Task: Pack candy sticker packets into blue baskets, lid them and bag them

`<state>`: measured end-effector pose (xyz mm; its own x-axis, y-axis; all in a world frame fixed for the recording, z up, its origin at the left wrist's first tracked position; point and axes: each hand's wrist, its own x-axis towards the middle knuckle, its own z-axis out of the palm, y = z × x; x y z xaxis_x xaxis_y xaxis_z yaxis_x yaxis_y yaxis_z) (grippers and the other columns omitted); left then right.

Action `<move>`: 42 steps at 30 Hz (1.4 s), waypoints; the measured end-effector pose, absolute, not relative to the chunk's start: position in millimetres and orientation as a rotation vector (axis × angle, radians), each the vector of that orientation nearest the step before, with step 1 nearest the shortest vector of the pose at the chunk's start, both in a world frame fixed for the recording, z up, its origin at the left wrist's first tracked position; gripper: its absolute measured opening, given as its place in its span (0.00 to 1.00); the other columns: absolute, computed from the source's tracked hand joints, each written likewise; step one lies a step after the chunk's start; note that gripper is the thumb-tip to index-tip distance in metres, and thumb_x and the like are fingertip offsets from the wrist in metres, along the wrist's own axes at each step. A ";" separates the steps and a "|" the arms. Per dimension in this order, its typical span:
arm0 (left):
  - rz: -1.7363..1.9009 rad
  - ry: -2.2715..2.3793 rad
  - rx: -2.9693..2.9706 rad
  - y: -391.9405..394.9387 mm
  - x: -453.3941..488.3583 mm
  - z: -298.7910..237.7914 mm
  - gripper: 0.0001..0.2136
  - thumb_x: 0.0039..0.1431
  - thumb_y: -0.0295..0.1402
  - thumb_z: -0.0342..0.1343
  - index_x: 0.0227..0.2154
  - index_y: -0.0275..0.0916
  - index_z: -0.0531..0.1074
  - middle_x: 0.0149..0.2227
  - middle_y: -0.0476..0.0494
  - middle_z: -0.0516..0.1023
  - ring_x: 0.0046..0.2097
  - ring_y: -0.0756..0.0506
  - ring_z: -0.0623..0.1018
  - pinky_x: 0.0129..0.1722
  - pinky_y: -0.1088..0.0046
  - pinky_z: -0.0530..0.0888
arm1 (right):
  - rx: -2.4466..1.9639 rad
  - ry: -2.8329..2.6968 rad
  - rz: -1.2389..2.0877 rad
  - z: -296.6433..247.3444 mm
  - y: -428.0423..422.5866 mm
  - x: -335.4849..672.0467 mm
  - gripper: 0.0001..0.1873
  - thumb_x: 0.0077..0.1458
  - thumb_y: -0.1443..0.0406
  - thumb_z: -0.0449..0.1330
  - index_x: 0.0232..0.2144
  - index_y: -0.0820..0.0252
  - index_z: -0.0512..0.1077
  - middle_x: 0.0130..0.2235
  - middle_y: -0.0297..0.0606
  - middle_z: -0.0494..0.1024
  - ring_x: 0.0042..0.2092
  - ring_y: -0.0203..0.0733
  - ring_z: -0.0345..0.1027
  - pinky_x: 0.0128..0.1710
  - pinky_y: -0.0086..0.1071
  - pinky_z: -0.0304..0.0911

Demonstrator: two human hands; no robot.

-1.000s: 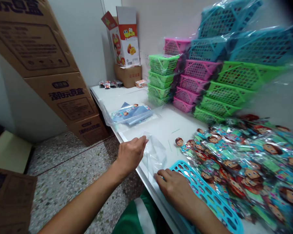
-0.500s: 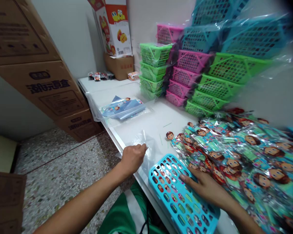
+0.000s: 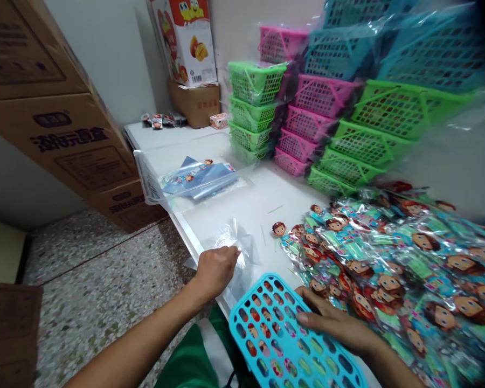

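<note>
My left hand (image 3: 215, 269) pinches a clear plastic bag (image 3: 237, 252) at the white table's (image 3: 242, 207) near edge. My right hand (image 3: 332, 321) grips the far rim of a blue perforated basket (image 3: 281, 341) that is tilted up at the table's edge, its holed bottom facing me and packets showing through the holes. A wide pile of cartoon-figure packets (image 3: 392, 269) lies just right of both hands.
Stacks of green, pink and blue baskets (image 3: 331, 102) wrapped in plastic stand at the back. A clear bag with blue packets (image 3: 198, 179) lies at the table's left. Tall cardboard boxes (image 3: 64, 118) lean on the left over a speckled floor (image 3: 97, 269).
The blue basket has come nearer and tipped up over the table's edge under my right hand. My left hand has drawn the clear bag back a little toward the edge.
</note>
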<state>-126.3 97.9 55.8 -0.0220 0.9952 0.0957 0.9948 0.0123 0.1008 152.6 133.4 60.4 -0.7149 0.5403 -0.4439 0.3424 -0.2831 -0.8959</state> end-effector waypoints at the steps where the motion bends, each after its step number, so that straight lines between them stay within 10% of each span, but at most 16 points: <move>1: 0.225 2.231 2.190 99.1 -126.1 54.7 0.17 0.65 0.39 0.37 0.36 0.40 0.71 0.33 0.44 0.79 0.33 0.45 0.78 0.28 0.73 0.63 | -1.079 -1.820 2.197 62.9 133.9 151.1 0.18 0.48 0.51 0.60 0.34 0.57 0.65 0.34 0.34 0.70 0.40 0.43 0.67 0.39 0.34 0.63; 9: 0.246 2.227 2.176 105.2 -127.5 48.0 0.17 0.65 0.38 0.37 0.35 0.39 0.71 0.32 0.44 0.79 0.33 0.44 0.78 0.28 0.71 0.64 | -0.901 -1.762 2.403 62.7 127.5 148.4 0.21 0.47 0.53 0.61 0.39 0.56 0.63 0.37 0.33 0.68 0.41 0.42 0.64 0.41 0.32 0.60; 23: 0.395 1.789 2.391 94.9 -98.8 58.0 0.16 0.65 0.37 0.39 0.34 0.38 0.72 0.29 0.46 0.79 0.33 0.47 0.79 0.31 0.74 0.68 | -0.675 -1.664 2.181 56.9 107.9 156.2 0.57 0.42 0.50 0.65 0.64 0.52 0.35 0.57 0.47 0.60 0.59 0.53 0.54 0.58 0.47 0.47; 42: 0.839 1.566 1.769 74.8 -90.6 96.3 0.14 0.62 0.38 0.46 0.26 0.37 0.69 0.19 0.53 0.65 0.22 0.53 0.65 0.23 0.77 0.60 | -0.857 -2.001 2.005 63.8 106.8 157.7 0.54 0.46 0.53 0.64 0.65 0.51 0.34 0.59 0.44 0.60 0.58 0.52 0.57 0.58 0.47 0.49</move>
